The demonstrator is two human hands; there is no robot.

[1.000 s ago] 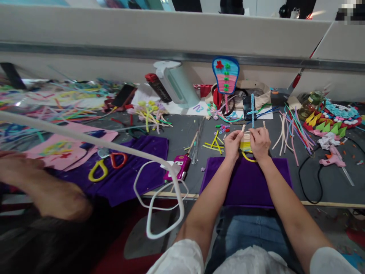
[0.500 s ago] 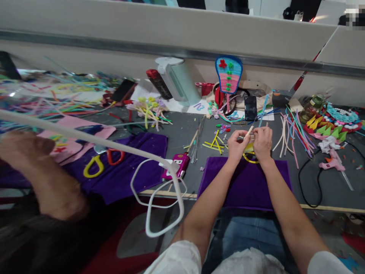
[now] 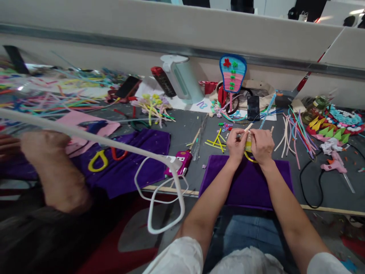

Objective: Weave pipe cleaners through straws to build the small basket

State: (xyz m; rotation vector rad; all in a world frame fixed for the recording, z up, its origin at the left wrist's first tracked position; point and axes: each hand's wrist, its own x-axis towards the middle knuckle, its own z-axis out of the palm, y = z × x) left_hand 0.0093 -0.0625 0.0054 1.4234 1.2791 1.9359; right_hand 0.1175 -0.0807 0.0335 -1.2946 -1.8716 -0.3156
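Observation:
My left hand (image 3: 236, 147) and my right hand (image 3: 261, 146) meet above a folded purple cloth (image 3: 245, 186), fingers closed in a pinch. Between them is a pipe-cleaner piece with a yellow body (image 3: 248, 145) and a yellow curved edge below it. A light blue pipe-cleaner stem (image 3: 268, 111) points up and away from behind the right fingers. At the left fingertips the tip of a cream pipe cleaner (image 3: 249, 126) sticks out. Fingers hide where the strands join. Short yellow pipe cleaners (image 3: 217, 141) lie crossed just left of my left hand.
A finished fan (image 3: 233, 74) stands at the back beside a phone (image 3: 253, 107) and a pale kettle (image 3: 185, 78). Loose pipe cleaners (image 3: 298, 133) and a pink glue gun (image 3: 335, 163) lie right. A white tubular frame (image 3: 114, 142) crosses the left, before a co-worker's arm (image 3: 59, 175).
The view has shifted slightly. My fingers have drawn closer together around the piece, and the blue stem leans further right. The co-worker's hand has moved right.

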